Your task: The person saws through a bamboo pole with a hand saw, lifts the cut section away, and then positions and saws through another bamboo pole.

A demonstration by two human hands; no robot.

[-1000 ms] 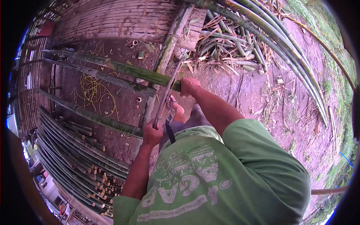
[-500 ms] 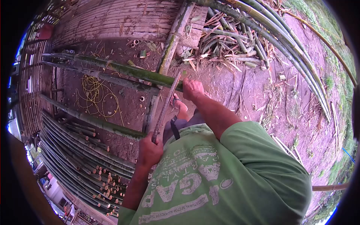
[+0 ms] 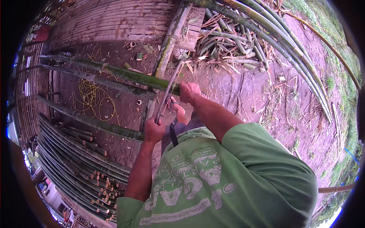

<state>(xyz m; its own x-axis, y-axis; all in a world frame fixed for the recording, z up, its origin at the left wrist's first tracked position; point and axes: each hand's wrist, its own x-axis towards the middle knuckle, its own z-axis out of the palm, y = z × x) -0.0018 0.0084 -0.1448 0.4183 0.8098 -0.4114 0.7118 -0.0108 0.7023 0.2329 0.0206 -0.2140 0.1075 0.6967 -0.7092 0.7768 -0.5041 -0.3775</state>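
Observation:
A long green bamboo pole [image 3: 125, 74] reaches from the left to the middle of the view. Close to its near end, my right hand [image 3: 189, 92] is closed around the pole. My left hand [image 3: 154, 131] grips the lower end of a long, narrow hand saw [image 3: 169, 88], which lies across the pole just left of my right hand. The saw is seen edge-on, so its teeth do not show. Under the pole runs a bamboo support beam [image 3: 171, 40]. Two further poles, a greyish one [image 3: 102, 80] and a green one [image 3: 91, 121], lie alongside.
Stacked bamboo poles [image 3: 76, 163] fill the lower left. A tangled yellow cord [image 3: 91, 95] lies on the muddy ground. Offcuts and shavings [image 3: 232, 49] are heaped ahead, beside a slatted platform [image 3: 114, 21]. Long poles [image 3: 289, 41] arch along the right. My foot [image 3: 177, 106] is below the saw.
My left hand has moved forward, pushing the saw across the pole so its far end reaches further past it. My right hand keeps its hold on the pole. The view has shifted slightly.

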